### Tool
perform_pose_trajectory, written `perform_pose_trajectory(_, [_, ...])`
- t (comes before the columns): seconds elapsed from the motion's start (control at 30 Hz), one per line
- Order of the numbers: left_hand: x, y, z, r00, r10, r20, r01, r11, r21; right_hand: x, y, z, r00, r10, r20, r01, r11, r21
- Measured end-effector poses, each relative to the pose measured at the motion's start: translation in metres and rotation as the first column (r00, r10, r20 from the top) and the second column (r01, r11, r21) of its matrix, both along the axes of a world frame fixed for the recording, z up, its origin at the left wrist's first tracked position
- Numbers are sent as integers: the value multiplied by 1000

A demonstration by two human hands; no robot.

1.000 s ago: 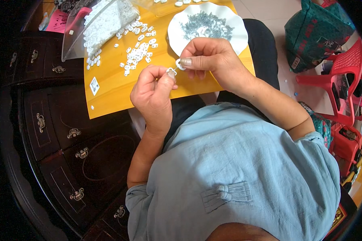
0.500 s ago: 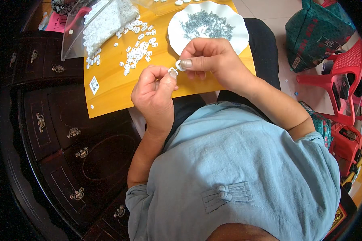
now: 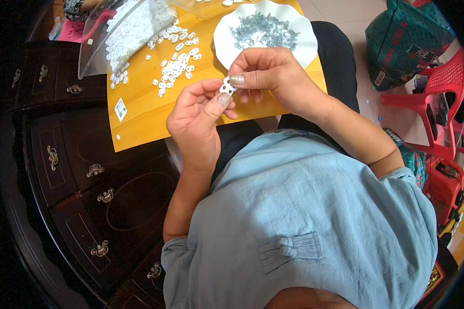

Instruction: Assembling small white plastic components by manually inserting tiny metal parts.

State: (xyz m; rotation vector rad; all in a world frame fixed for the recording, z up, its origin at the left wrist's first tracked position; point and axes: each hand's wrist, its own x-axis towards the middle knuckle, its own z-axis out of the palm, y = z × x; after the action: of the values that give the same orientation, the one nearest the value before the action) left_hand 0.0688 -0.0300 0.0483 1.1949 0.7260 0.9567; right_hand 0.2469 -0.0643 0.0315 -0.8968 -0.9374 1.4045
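Between my two hands is a small white plastic piece with holes (image 3: pixel 226 88). My left hand (image 3: pixel 200 109) pinches its lower end between thumb and fingers. At the upper end, the thumb and index finger of my right hand (image 3: pixel 268 76) are closed on it; whether this is one piece or two pressed together I cannot tell. Just beyond my right hand stands a white scalloped plate (image 3: pixel 222 38) bearing many slim grey pieces (image 3: pixel 263 31), too small to name. A loose pile of white two-holed pieces (image 3: pixel 174 69) lies past my left hand.
The yellow tabletop (image 3: pixel 144 116) carries a clear bag of white pieces (image 3: pixel 139 31) inside a transparent bin (image 3: pixel 93 49). A dark wooden drawer cabinet (image 3: pixel 87 144) flanks the left. On the right are a green bag (image 3: pixel 402 46) and a red plastic chair (image 3: pixel 438 103).
The white parts, held slightly apart before, are now together in one spot. My left hand has shifted a little up and rolled, and my right hand moved slightly left.
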Motion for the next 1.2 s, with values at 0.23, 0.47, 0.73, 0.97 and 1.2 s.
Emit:
perform_pose_trajectory(0.23, [-5, -2, -1, 994, -101, 34, 97, 991, 90, 3, -1, 3, 997, 77, 21, -77, 997, -4])
perform_pose_trajectory(0.47, [-8, -5, -4, 994, -108, 7, 106, 984, 144, 2, -3, 3, 993, 117, 30, -117, 993, -2])
perform_pose_trajectory(0.73, [-8, 1, -13, 992, -127, 21, 122, 979, 162, -2, -2, -1, 989, 146, -16, -146, 989, -33])
perform_pose_trajectory(0.97, [-8, -2, -18, 996, -86, 0, 84, 980, 181, -5, -3, -1, 988, 154, -26, -155, 986, -56])
perform_pose_trajectory(1.2, [-10, -4, -13, 997, -71, -27, 75, 983, 168, -4, -6, 2, 986, 158, -48, -160, 987, -35])
